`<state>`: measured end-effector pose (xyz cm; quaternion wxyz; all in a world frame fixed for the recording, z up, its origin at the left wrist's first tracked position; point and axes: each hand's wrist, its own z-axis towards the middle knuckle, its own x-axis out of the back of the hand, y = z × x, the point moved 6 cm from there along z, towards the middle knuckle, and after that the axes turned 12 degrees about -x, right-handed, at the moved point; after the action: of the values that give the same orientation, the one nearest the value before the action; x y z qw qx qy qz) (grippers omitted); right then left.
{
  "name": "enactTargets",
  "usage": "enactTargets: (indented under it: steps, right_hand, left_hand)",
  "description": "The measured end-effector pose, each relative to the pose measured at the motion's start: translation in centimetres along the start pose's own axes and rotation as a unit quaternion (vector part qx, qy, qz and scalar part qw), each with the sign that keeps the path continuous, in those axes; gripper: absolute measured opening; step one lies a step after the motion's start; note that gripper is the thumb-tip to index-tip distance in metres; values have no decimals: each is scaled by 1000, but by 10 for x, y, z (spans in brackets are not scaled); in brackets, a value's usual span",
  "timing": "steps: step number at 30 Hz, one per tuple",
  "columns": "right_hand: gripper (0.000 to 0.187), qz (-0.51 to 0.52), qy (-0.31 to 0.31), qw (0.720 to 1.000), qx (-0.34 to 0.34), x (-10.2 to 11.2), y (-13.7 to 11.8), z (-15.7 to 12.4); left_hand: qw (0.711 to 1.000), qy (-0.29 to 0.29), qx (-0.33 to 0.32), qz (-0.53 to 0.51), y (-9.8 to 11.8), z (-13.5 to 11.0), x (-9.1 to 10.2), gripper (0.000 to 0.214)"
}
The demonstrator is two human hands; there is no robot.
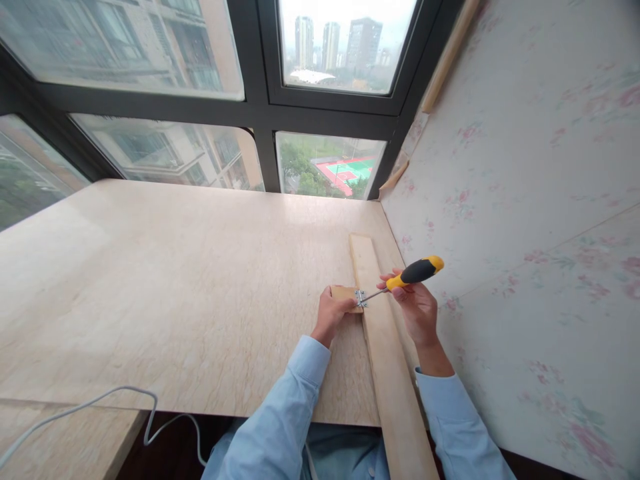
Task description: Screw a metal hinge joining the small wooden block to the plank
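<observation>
My right hand (416, 308) is closed around the lower part of a screwdriver (419, 271) with a yellow and black handle. The screwdriver is tilted, its shaft pointing down and left to a small metal hinge (361, 298). That hinge lies across the joint between a small wooden block (345, 293) and a long wooden board (387, 360). My left hand (334, 312) grips the small block, with the thumb beside the hinge. Whether the screwdriver's tip sits in a screw is too small to tell.
The board lies along the right side of the marbled ledge (175, 287) and juts past its front edge. A papered wall (525, 267) rises close on the right. Dark-framed windows (325, 113) stand behind. A white cable (150, 413) hangs at the front left.
</observation>
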<state>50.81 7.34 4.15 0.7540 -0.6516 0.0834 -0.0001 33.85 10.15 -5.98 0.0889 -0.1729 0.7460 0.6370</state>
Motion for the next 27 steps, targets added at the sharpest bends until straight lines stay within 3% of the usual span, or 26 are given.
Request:
enactTargets:
  steps: [13,27]
  right_hand:
    - [30,-4,-10,1000,4,-4,-2,-4]
    - [28,-5,25,1000,8,-2,-3,-3]
  left_hand:
    - [1000,5,0,1,2,-2,0,45]
    - [1000,1,0,3,-1,-1,-1,45]
